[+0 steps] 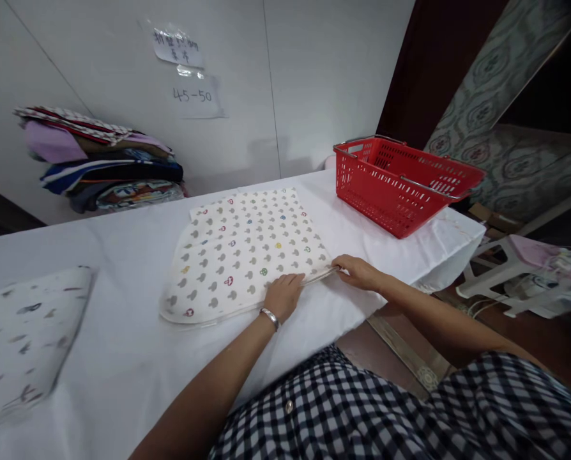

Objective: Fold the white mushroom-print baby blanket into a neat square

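**Both hands on the patterned cloth's near edge**

Left hand point(283, 295) lies flat on the folded patterned cloth point(247, 252); right hand point(359, 271) pinches its near corner. Another folded cloth point(24, 335) lies left; red basket point(400, 182) and stacked fabrics point(103, 160) stand beyond, nothing blocking

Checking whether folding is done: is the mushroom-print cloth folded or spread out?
Folded: the mushroom-print cloth shows layered edges along its near side, where the left hand and right hand press it.

The cream folded cloth printed with small grey and coloured mushrooms point(247, 252) lay flat on the white table, its near edge slightly lifted, layers showing.
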A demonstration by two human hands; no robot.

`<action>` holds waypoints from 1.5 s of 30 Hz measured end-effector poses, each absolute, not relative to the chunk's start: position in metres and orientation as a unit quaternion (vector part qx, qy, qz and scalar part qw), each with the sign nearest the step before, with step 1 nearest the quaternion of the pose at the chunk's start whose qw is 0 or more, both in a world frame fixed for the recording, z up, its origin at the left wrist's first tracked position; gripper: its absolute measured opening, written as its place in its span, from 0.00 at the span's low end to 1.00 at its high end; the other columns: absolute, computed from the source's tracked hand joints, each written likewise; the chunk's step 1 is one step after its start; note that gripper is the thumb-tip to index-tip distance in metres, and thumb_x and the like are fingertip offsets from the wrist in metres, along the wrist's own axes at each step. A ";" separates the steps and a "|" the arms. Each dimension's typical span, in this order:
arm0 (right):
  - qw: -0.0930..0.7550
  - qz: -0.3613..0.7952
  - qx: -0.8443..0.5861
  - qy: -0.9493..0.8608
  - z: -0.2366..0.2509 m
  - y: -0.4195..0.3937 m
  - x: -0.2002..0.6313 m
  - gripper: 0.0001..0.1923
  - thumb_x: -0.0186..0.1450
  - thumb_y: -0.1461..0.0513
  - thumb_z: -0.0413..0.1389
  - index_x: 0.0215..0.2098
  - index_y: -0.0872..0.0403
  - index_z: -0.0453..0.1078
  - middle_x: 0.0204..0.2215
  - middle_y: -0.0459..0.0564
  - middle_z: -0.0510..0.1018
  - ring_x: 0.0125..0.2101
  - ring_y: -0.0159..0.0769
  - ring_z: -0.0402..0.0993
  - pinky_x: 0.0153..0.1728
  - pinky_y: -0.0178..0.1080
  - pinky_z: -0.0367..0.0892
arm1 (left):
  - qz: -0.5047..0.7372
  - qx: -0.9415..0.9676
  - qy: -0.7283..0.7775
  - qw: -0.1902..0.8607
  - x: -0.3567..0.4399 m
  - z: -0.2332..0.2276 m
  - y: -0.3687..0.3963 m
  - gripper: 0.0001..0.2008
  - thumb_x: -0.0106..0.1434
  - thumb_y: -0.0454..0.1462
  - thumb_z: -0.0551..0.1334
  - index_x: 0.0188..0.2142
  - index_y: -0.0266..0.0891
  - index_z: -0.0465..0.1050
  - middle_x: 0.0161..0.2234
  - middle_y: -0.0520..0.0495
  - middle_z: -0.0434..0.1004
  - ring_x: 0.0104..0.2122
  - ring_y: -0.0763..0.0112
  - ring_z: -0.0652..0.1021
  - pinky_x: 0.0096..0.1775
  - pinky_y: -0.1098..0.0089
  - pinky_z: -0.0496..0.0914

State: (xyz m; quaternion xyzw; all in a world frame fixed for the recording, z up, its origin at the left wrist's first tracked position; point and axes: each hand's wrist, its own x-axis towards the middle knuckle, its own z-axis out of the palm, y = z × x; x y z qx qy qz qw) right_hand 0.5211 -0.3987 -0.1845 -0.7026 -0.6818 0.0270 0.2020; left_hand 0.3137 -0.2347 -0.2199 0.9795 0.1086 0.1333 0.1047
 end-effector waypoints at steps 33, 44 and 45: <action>0.534 0.093 -0.736 -0.405 -0.239 -0.394 0.482 0.06 0.60 0.59 0.51 0.33 0.52 0.66 0.25 0.43 0.72 0.25 0.31 0.67 0.28 0.34 0.64 | 0.116 0.963 0.112 0.215 0.357 -0.205 -0.251 0.14 0.63 0.41 0.54 0.46 0.40 0.68 0.38 0.47 0.72 0.40 0.66 0.71 0.42 0.66 0.65; 0.573 0.106 -0.712 -0.392 -0.232 -0.400 0.474 0.05 0.59 0.58 0.52 0.32 0.52 0.62 0.22 0.42 0.66 0.22 0.29 0.62 0.24 0.33 0.61 | 0.138 0.971 0.078 0.179 0.380 -0.191 -0.265 0.12 0.65 0.37 0.50 0.43 0.41 0.70 0.37 0.47 0.72 0.39 0.67 0.71 0.40 0.67 0.65; 0.576 0.108 -0.711 -0.389 -0.233 -0.401 0.473 0.06 0.59 0.58 0.52 0.32 0.52 0.61 0.22 0.42 0.66 0.22 0.29 0.62 0.24 0.33 0.61 | 0.137 0.973 0.080 0.167 0.380 -0.190 -0.265 0.12 0.65 0.37 0.50 0.43 0.41 0.70 0.37 0.47 0.72 0.39 0.67 0.71 0.39 0.67 0.65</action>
